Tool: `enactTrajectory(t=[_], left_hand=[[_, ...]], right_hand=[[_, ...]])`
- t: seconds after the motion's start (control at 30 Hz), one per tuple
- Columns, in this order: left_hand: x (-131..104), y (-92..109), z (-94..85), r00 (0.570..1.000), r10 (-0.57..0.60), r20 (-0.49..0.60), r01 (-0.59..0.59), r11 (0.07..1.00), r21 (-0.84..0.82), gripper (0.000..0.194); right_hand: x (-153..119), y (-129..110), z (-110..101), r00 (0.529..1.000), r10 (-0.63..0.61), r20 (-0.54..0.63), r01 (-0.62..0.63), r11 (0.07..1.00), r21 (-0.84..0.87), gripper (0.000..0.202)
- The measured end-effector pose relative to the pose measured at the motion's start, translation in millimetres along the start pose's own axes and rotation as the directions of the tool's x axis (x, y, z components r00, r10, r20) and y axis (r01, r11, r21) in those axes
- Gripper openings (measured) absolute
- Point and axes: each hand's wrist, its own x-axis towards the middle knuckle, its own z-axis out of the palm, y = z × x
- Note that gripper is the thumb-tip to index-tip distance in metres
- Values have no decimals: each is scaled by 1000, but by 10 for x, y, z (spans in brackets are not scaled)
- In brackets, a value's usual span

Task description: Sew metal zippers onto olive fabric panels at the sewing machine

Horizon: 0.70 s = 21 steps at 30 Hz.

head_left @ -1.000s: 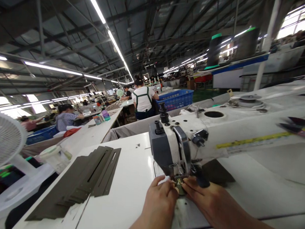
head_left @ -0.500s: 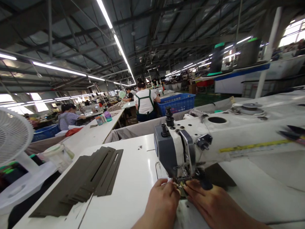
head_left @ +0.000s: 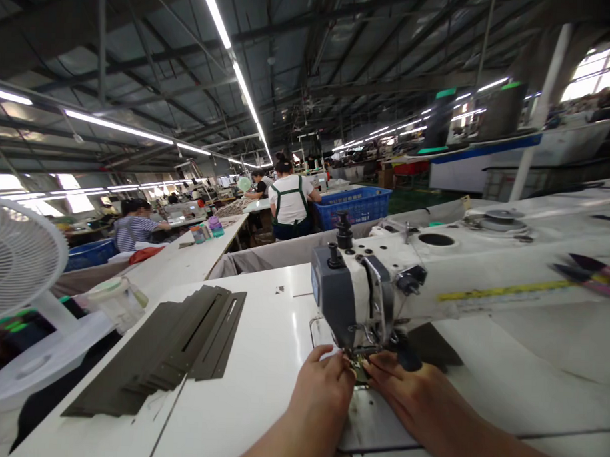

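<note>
A white and grey sewing machine [head_left: 333, 289] stands before me, its presser foot down near my fingertips. A dark olive panel [head_left: 437, 344] lies flat under the machine head, showing to the right of it, with a small part between my hands. My left hand [head_left: 323, 389] is closed, its fingertips pinching the near edge beside the foot. A bit of something white shows by its index finger. From the right, my right hand [head_left: 412, 392] presses its bunched fingers on the same piece. My fingers partly cover the needle area.
On the white table [head_left: 260, 360] at left lies a fanned stack of slotted olive panels [head_left: 155, 350]. A white fan [head_left: 21, 265] stands at far left, near a pale jug [head_left: 115, 302]. Scissors [head_left: 588, 273] and yellow measuring tape [head_left: 503, 291] are on the right. Co-workers sit ahead.
The view has tilted slightly. Both hands stay at the machine's needle area, and the olive panel under the head has shifted a little left.
</note>
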Motion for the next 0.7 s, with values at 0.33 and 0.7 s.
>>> enactTrajectory(t=[0.33,0.7], left_hand=[[-30,-21,143,1000,-13,-21,14,1000,25,6],[-27,157,-190,996,0,-94,-3,999,-33,10]], right_hand=[[-55,11,58,997,74,21,-75,996,43,31],[-507,475,-207,997,76,20,-58,878,-475,17]])
